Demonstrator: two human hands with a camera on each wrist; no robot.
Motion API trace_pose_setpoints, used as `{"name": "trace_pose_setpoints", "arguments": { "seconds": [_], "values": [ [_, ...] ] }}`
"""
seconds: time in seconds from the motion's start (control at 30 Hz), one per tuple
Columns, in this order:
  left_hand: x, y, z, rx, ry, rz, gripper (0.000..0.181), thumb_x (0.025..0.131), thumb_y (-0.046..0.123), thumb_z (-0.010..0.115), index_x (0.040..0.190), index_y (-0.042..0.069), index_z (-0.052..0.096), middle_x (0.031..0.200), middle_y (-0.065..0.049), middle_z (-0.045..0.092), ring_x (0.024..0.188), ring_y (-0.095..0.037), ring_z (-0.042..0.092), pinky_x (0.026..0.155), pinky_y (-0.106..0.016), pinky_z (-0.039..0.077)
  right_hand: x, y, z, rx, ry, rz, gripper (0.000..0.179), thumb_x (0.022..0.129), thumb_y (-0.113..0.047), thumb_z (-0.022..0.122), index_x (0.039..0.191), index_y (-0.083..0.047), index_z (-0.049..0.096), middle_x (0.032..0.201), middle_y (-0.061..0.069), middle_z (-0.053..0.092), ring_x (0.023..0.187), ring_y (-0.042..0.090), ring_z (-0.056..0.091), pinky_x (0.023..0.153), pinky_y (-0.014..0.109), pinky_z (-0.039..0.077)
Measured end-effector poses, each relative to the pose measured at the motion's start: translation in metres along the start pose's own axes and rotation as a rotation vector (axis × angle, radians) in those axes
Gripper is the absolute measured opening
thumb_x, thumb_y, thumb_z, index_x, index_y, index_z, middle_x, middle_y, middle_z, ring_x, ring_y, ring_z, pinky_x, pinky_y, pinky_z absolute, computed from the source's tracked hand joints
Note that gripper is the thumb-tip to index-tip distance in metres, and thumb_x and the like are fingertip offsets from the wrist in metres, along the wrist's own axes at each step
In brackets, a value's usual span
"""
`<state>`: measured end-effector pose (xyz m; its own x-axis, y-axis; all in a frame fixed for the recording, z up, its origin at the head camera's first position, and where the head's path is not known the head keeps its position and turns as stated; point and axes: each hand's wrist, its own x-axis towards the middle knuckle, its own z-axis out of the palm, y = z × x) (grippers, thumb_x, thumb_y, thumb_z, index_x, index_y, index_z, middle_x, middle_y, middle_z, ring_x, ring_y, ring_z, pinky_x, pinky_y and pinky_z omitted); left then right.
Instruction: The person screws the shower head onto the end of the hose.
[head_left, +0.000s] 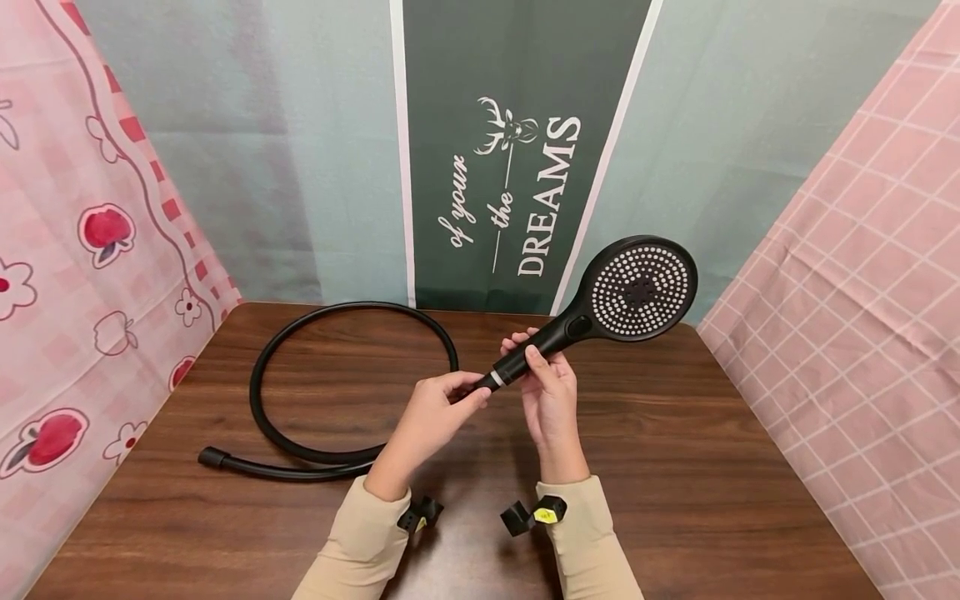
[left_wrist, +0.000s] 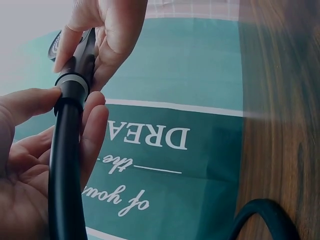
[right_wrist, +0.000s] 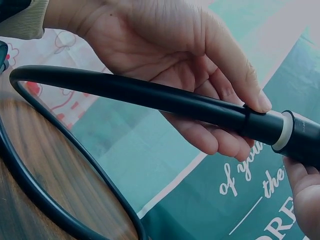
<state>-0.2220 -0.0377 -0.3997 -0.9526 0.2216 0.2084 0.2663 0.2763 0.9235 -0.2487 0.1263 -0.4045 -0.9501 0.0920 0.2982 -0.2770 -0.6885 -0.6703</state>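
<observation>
A black shower head with pale nozzles is held up at a slant above the table, its face toward the head camera. My right hand grips its handle, thumb along the front. My left hand pinches the end fitting of a black shower hose between thumb and fingers. That fitting meets the handle's lower end, and a white ring shows at the joint. From there the hose loops over the table to a loose end with a black connector.
The brown wooden table lies under both hands. Behind it hangs a green cloth with white lettering, and pink patterned cloths flank both sides. Small black devices are worn on both wrists.
</observation>
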Motion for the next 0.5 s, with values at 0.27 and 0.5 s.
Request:
{"name": "trace_pose_setpoints", "arguments": {
  "seconds": [0.27, 0.5],
  "values": [
    [-0.0013, -0.0002, 0.0017, -0.002, 0.013, -0.008, 0.021, 0.093, 0.017, 0.07, 0.11, 0.007, 0.074, 0.09, -0.007, 0.075, 0.077, -0.01, 0.067, 0.063, -0.023, 0.051, -0.0012, -0.0001, -0.0004, -0.008, 0.006, 0.012, 0.018, 0.101, 0.002, 0.049, 0.115, -0.003, 0.058, 0.1, 0.006, 0.072, 0.095, 0.017, 0.074, 0.096, 0.034, 0.054],
    [-0.0016, 0.0025, 0.001, 0.007, 0.01, -0.004, 0.021, 0.093, 0.017, 0.07, 0.111, 0.007, 0.074, 0.093, -0.008, 0.075, 0.076, -0.011, 0.064, 0.063, -0.023, 0.05, -0.0015, -0.0017, 0.0003, -0.004, -0.013, -0.001, 0.018, 0.101, 0.001, 0.051, 0.118, 0.001, 0.056, 0.1, 0.006, 0.073, 0.096, 0.017, 0.073, 0.096, 0.034, 0.054]
  ]
}}
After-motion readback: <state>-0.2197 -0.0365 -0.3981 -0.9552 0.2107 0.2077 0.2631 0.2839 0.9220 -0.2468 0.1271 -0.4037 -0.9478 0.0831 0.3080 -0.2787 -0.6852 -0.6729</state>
